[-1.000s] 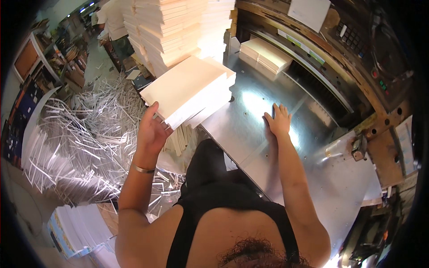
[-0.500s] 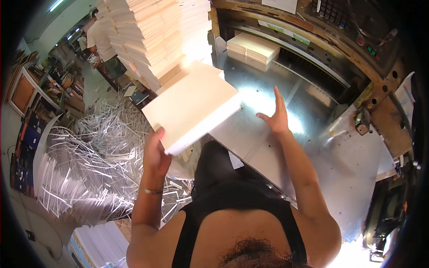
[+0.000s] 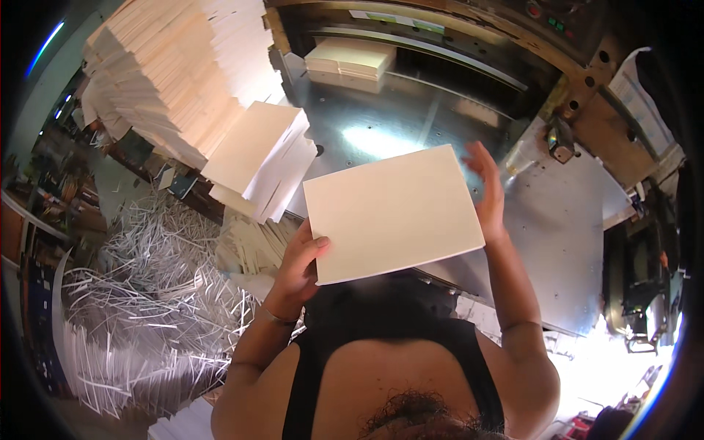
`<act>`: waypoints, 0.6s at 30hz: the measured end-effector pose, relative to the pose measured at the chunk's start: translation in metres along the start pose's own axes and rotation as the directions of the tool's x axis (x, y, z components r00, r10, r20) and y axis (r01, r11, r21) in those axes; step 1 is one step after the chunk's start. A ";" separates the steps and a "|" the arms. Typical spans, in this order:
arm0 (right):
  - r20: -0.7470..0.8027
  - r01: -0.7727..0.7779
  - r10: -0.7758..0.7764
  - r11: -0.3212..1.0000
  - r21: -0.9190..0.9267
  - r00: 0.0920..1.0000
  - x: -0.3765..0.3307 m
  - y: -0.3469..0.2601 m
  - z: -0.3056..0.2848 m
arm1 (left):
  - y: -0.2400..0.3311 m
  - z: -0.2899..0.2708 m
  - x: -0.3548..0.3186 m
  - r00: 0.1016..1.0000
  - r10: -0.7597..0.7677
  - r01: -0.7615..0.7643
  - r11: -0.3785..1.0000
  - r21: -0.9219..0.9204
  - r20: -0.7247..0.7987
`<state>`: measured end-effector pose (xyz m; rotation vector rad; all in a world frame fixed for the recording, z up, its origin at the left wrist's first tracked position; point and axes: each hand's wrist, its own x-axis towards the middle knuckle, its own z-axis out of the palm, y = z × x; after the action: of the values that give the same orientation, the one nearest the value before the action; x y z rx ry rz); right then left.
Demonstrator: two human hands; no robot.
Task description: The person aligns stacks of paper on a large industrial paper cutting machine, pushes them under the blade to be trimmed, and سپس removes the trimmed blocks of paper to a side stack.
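Head view: the person holds a stack of white paper sheets [image 3: 392,213] up in the air between both hands, above the near edge of the steel counter [image 3: 565,227] of a paper cutter. The left hand [image 3: 301,268] takes its lower left corner, thumb on top and fingers beneath, a pinching grip. The right hand [image 3: 488,194] lies flat against the stack's right edge, fingers spread, pressing rather than gripping. The step in hand looks like carrying the stack over to the counter. The next move probably calls for lowering it level onto the bare steel, both hands keeping the edges square. A fanned pile [image 3: 260,158] rests just left of it, a smaller block [image 3: 348,59] sits far back, and paper trimmings [image 3: 147,293] litter the floor.
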<state>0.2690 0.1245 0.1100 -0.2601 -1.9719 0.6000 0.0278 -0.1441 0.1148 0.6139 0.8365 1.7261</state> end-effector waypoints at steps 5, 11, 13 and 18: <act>0.522 -0.697 0.595 0.092 0.712 0.611 -0.044 0.007 -0.009 | -0.039 -0.016 0.015 0.996 0.017 -0.012 0.999 0.051 -0.088; 0.550 -0.778 0.585 0.253 0.575 0.597 -0.045 0.005 0.007 | -0.056 -0.037 0.015 0.987 -0.068 0.083 0.992 0.099 -0.148; 0.557 -0.826 0.632 0.267 0.497 0.539 -0.046 0.015 0.011 | -0.060 -0.042 0.015 0.987 -0.059 0.080 0.987 0.139 -0.150; 0.547 -0.908 0.726 0.303 0.290 0.417 -0.030 0.014 0.029 | -0.061 -0.044 0.018 0.965 -0.055 0.098 0.982 0.160 -0.255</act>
<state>0.2560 0.1148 0.0696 -0.9147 -1.7036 2.0137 0.0259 -0.1264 0.0402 0.4756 1.1807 1.6930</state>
